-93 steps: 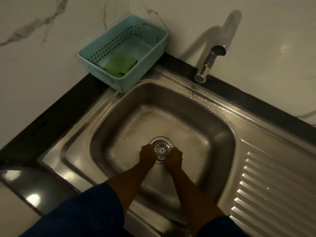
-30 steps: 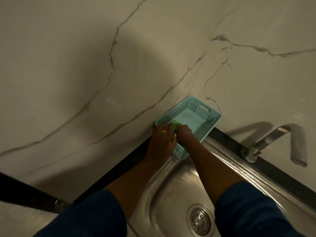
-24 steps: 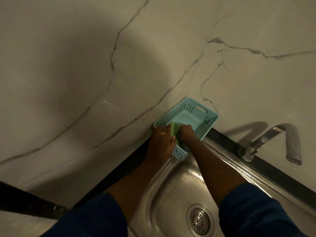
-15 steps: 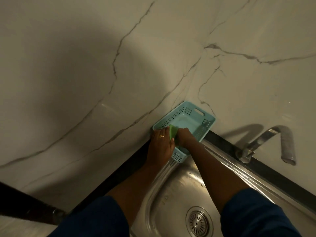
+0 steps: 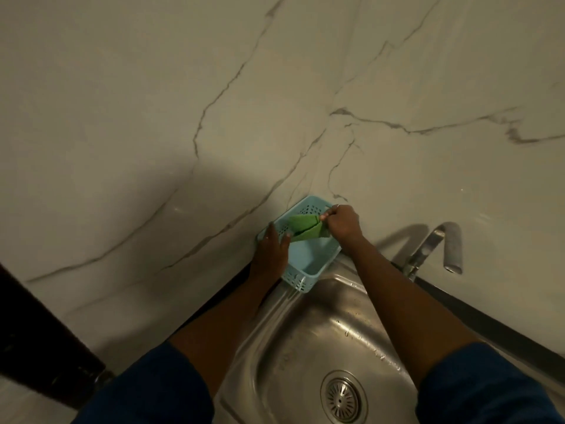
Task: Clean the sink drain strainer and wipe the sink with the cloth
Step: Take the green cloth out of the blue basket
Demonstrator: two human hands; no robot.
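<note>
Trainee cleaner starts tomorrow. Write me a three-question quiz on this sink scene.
1. What does the right hand pinch? A sponge, B green cloth, C brush.
2. True or false: the strainer sits in the drain of the sink.
3. Fill in: the left hand rests on the blue ____.
Key: 1 B; 2 true; 3 basket.

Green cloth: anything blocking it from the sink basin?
Nothing visible does. The right hand pinches the green cloth above the blue basket, whose near wall sits between cloth and sink basin but lower. The left hand rests on the basket's left rim. Only the strainer shows in the basin.
</note>
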